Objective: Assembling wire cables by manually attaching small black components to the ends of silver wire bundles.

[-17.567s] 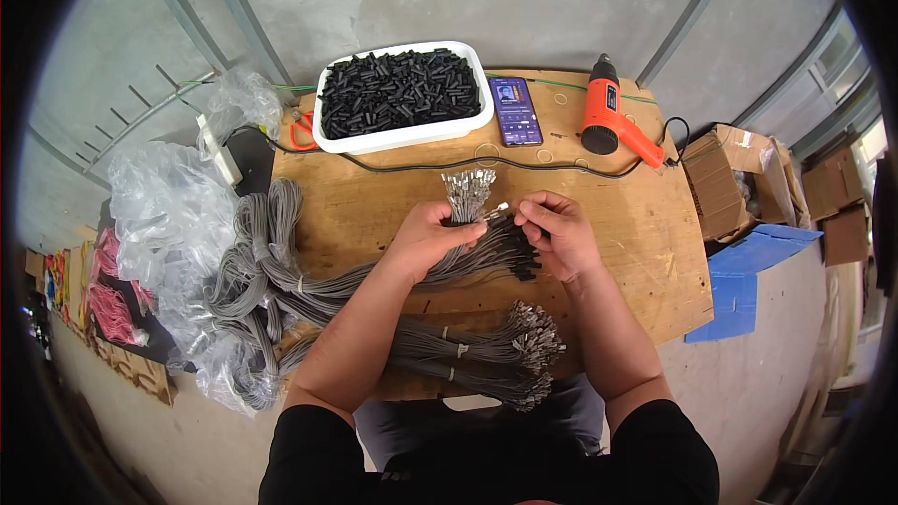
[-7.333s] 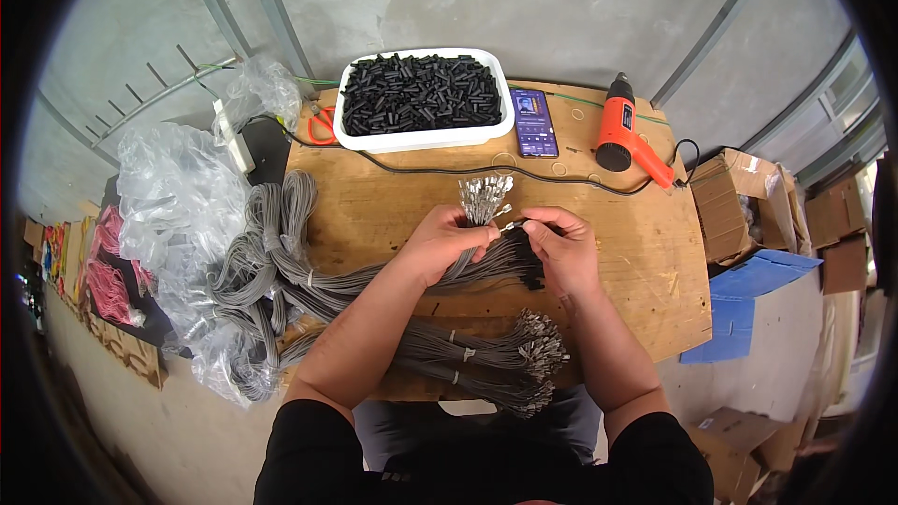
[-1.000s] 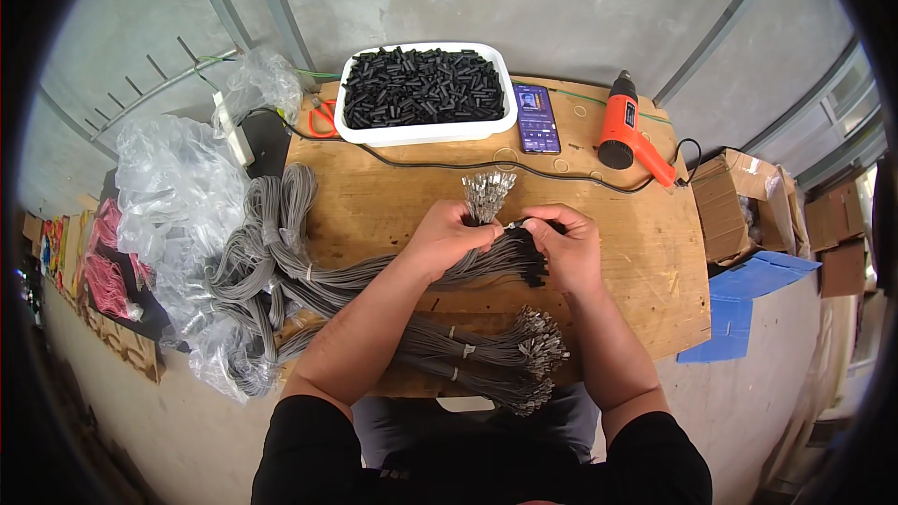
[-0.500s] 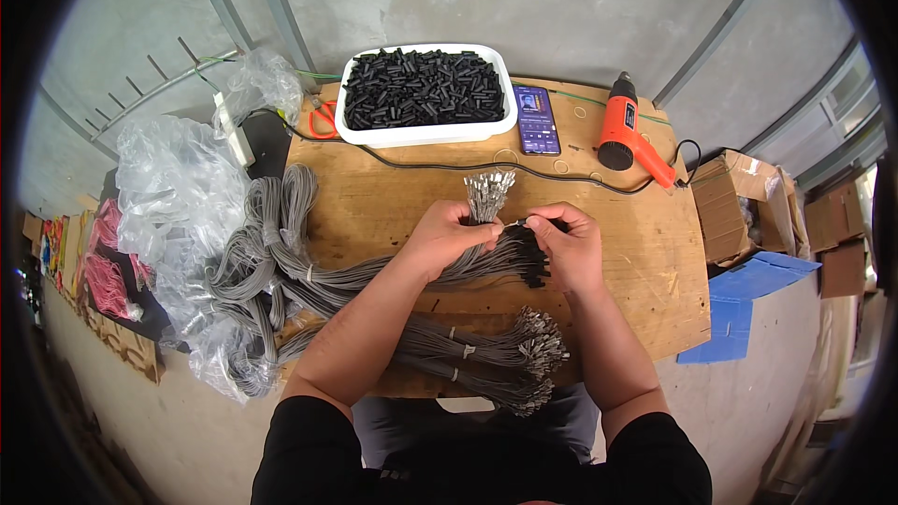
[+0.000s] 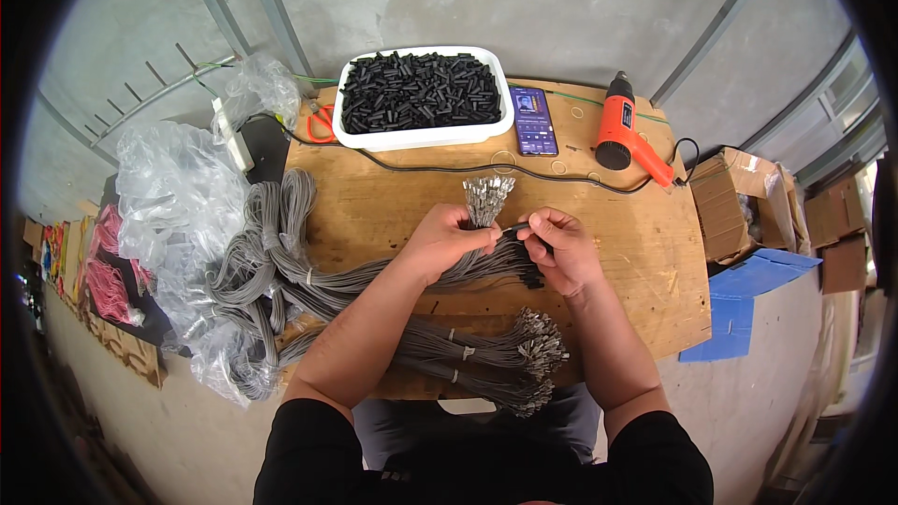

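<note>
My left hand (image 5: 451,241) is closed round a bundle of grey cables, whose bare metal terminals (image 5: 488,196) fan upward above the fist. Between the two hands runs a short black sleeve (image 5: 516,227), pinched at its right end by the thumb and forefinger of my right hand (image 5: 558,241). Its left end meets the left fingertips. Just below, more grey cables (image 5: 468,266) lie across the table, with black-sleeved ends (image 5: 531,276) partly behind my right hand. Nearer me rests another tied cable bundle (image 5: 440,341) with bare metal ends (image 5: 541,344).
A white tub (image 5: 421,140) of black sleeves stands at the back, beside a phone (image 5: 534,122) and an orange heat gun (image 5: 616,131). A black cord (image 5: 440,168) crosses the wooden table (image 5: 645,271). Coiled cables (image 5: 267,234) and plastic bags (image 5: 178,196) fill the left; red-handled pliers (image 5: 320,123) lie behind.
The black sleeve has moved left to the left fingertips, covering the light-coloured end seen between the hands before. My right fingers have curled slightly; my left hand stays put.
</note>
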The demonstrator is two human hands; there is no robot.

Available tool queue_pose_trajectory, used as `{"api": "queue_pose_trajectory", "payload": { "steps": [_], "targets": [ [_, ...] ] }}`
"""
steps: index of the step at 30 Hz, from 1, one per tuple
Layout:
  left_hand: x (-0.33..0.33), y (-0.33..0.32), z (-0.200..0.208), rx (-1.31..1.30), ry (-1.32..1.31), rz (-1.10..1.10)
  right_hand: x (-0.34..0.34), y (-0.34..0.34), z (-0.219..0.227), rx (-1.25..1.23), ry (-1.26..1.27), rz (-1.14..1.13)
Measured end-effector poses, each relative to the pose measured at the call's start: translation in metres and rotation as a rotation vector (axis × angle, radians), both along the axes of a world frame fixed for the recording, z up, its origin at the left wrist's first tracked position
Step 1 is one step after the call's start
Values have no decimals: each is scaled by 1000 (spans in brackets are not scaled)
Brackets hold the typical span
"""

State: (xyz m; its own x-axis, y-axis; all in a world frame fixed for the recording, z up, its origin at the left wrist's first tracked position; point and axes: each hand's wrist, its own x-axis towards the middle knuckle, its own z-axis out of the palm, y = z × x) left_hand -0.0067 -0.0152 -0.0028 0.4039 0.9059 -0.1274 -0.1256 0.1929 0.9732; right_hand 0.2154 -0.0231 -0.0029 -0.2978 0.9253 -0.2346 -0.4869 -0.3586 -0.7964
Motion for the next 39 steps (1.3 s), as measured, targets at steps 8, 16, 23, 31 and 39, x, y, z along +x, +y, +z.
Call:
{"api": "queue_pose_trajectory", "payload": {
  "steps": [8, 16, 23, 31, 39],
  "targets": [
    [0, -2, 2, -32, 4, -4, -2, -1, 4, 22, -21, 1],
    [-1, -1, 4, -26, 23, -13, -5, -3, 4, 22, -23, 15],
    [0, -1, 3, -33, 16, -13, -3, -2, 5, 3, 8, 38],
    [1, 1, -8, 21, 22, 14, -2, -1, 6, 46, -75, -56],
    [4, 0, -7, 86, 108, 86, 2, 3, 6, 172, -153, -200]
  ]
}}
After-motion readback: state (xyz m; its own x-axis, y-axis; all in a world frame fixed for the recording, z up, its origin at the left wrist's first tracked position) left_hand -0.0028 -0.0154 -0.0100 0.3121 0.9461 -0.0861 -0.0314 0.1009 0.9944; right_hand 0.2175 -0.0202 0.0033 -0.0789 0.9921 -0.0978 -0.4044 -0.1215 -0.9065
